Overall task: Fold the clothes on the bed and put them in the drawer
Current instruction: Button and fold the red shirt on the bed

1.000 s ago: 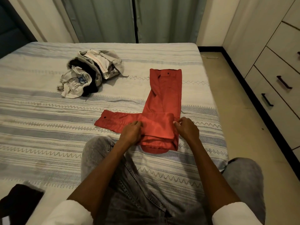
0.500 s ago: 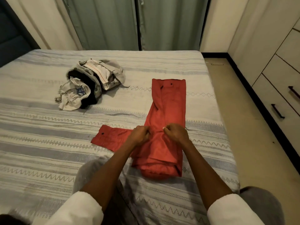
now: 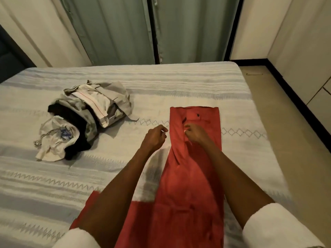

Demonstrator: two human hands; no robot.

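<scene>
I am watching the right hand pinching the red trousers near their far end, their length running straight away along the bed, while the left hand is hovering loosely curled (holding nothing) just beside their left edge.

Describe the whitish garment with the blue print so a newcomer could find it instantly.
Start at the striped bed, then its left side, where a clothes pile sits. The whitish garment is the pile's nearest piece, crumpled against a black garment, and alone carries a blue print.
</scene>
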